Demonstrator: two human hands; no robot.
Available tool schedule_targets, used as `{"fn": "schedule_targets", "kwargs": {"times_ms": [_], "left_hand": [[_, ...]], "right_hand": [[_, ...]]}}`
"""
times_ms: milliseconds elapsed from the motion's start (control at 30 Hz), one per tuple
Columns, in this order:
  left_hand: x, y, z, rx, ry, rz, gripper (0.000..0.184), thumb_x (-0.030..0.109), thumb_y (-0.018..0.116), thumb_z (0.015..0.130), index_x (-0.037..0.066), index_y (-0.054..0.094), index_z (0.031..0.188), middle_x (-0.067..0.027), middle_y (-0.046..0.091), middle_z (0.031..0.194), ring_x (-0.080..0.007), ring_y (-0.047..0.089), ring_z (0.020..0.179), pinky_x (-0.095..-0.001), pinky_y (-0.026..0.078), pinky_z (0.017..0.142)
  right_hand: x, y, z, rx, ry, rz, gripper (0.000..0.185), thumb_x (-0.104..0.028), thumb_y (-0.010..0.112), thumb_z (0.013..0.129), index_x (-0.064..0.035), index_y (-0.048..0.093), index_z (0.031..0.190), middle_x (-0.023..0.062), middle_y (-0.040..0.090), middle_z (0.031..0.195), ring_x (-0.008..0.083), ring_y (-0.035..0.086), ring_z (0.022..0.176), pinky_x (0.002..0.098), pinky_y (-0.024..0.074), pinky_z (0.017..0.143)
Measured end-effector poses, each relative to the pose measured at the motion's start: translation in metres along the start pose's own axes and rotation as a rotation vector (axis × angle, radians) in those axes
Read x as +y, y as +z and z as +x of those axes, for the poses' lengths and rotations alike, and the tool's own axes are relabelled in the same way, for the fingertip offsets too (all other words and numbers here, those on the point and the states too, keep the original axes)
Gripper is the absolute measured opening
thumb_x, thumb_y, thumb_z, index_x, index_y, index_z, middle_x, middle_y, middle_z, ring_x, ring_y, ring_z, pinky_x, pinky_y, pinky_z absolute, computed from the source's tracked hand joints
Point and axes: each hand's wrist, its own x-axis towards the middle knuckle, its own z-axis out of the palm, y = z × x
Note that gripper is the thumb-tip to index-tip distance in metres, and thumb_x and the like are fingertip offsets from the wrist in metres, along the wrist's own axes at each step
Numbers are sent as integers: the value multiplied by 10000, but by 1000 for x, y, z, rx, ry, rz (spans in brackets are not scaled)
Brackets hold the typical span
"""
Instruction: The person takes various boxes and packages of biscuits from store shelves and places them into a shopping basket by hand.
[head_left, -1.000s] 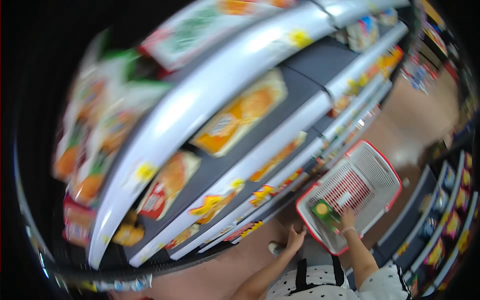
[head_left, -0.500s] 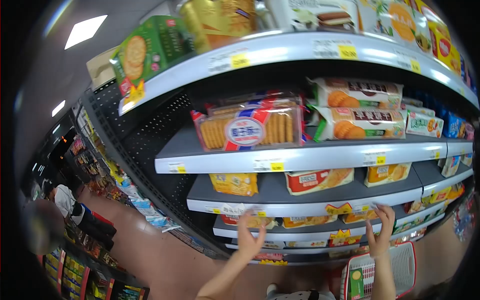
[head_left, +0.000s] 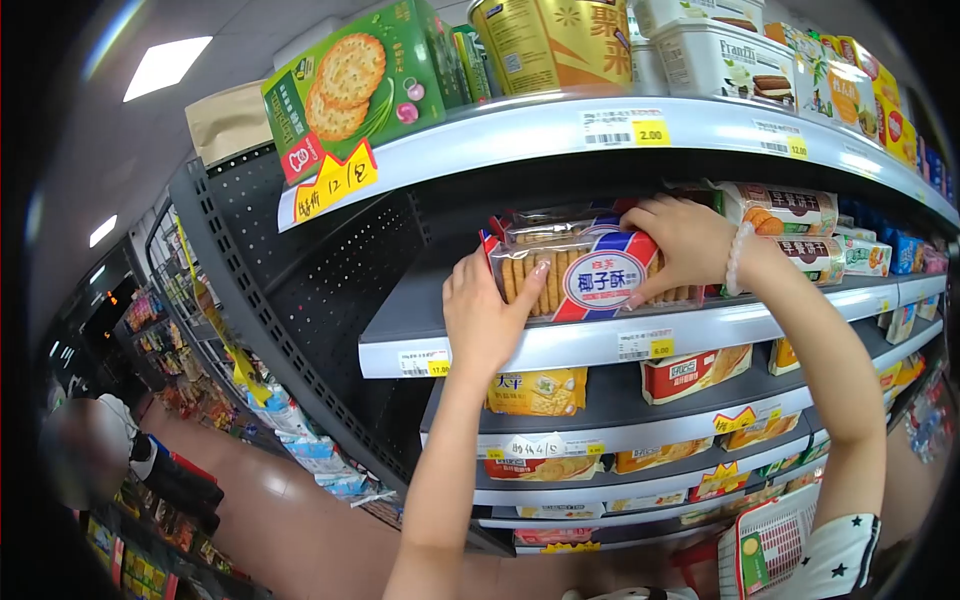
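2 bare hands, left [head_left: 487, 312] and right [head_left: 690, 245], seemingly grip crinkly, clear-wrapped ridged biscuits [head_left: 585, 280].

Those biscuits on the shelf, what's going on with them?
A person has both bare hands on the biscuits: the left hand at one end, the right hand reaching over toward the other. The pack is at the front of a shelf, with similar packaging showing just behind it. A basket with a green box in it is low on the right. Off to the left, another person is in the aisle.
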Motion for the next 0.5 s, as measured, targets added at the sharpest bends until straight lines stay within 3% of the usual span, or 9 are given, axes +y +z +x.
{"fn": "schedule_targets", "kwargs": {"times_ms": [33, 267, 333, 367, 467, 500], "left_hand": [[2, -2, 0, -25, -30, -47, 589, 513, 600, 821, -2, 534, 1100, -187, 584, 1037, -328, 533, 1021, -437, 363, 936], [-3, -4, -3, 26, 34, -140, 632, 525, 646, 784, -12, 533, 1098, -185, 587, 1028, -326, 530, 1034, -436, 364, 939], [-4, -4, -5, 73, 16, -179, 700, 550, 673, 749, -17, 518, 1129, -190, 589, 1031, -321, 529, 1054, -438, 363, 948], [-2, -6, -5, 76, 12, -209, 819, 565, 720, 690, -8, 469, 1220, -189, 575, 1079, -324, 522, 1076, -444, 358, 963], [-2, -7, -8, 112, 11, -265, 952, 574, 756, 639, 15, 388, 1317, -185, 535, 1162, -328, 503, 1111, -447, 354, 976], [-5, -5, -8, 111, 17, -242, 1061, 533, 815, 582, 36, 315, 1376, -184, 490, 1230, -332, 478, 1146, -447, 348, 988]], "right_hand": [[2, 0, 4, -28, 15, 24, 905, -619, 770, 533, 30, 544, 1123, 185, 580, 1077, 322, 544, 1050, 372, 449, 903], [-10, -11, 8, -99, 88, -44, 857, -560, 804, 529, 32, 546, 1093, 190, 572, 1053, 326, 547, 1027, 376, 454, 891], [-20, -6, -1, 155, 52, -33, 784, -468, 841, 530, 15, 531, 1064, 181, 570, 994, 329, 553, 987, 381, 463, 862], [-31, -7, -5, 248, 37, -35, 677, -332, 850, 560, -2, 511, 1044, 160, 567, 952, 324, 556, 958, 383, 464, 839], [-50, -15, -13, 356, 65, -132, 619, -262, 833, 593, -9, 501, 1050, 143, 574, 974, 311, 563, 943, 380, 456, 842], [-59, -21, -17, 401, 50, -220, 566, -173, 799, 596, -26, 501, 1053, 127, 581, 1007, 292, 573, 934, 379, 451, 843]]}}
